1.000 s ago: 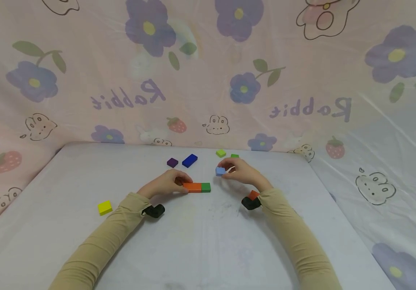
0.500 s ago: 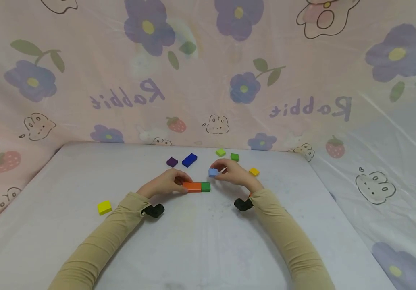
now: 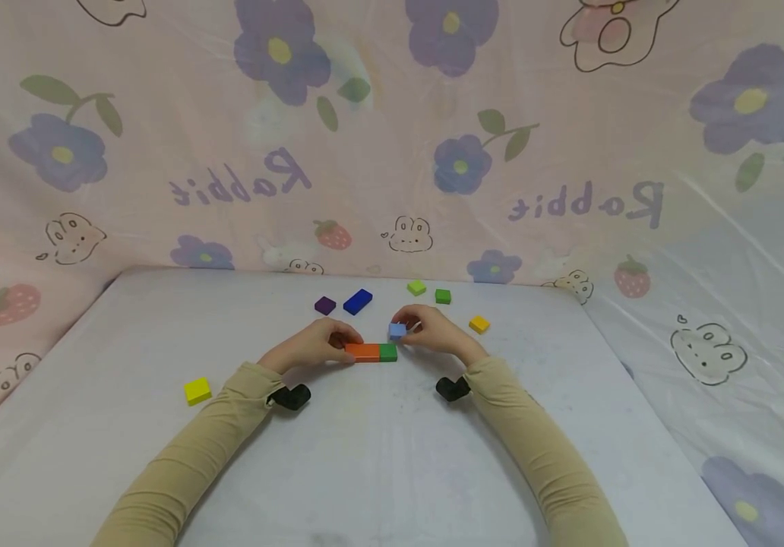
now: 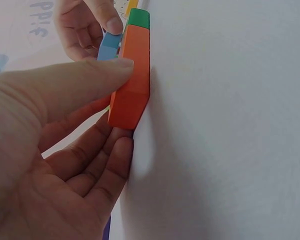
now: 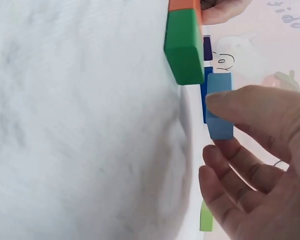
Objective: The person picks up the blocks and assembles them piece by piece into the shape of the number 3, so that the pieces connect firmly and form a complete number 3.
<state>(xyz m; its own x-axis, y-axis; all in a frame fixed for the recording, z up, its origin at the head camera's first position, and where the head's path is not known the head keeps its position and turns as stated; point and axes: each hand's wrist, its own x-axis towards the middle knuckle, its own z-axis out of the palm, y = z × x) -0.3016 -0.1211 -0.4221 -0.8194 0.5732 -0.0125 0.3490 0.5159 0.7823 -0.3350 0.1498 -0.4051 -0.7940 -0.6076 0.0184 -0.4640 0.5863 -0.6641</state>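
The left hand [image 3: 313, 346] was found grasping the orange block [image 3: 363, 352] at its left end. The thumb lay against the block, with fingers at its left end and far side; most of its length projected right of the grip. The green block [image 3: 388, 352] abutted the orange block's right end, in line with it and clear of both hands.

The right hand [image 3: 433, 332] was grasping the light blue block [image 3: 397, 331] between thumb and fingers. That block sat at the left extremity of the grip, just beyond the green block on the far side, with a narrow gap visible in the right wrist view. Whether its underside met the tabletop [image 3: 378, 456] could not be told.

Beyond the left hand lay the purple block [image 3: 325, 305] and, to its right, the dark blue block [image 3: 358, 301]. The lime block [image 3: 416, 288] and bright green block [image 3: 443, 296] lay beyond the right hand, the amber block [image 3: 478, 324] to its right. The yellow block [image 3: 197, 391] lay well apart, near and left.
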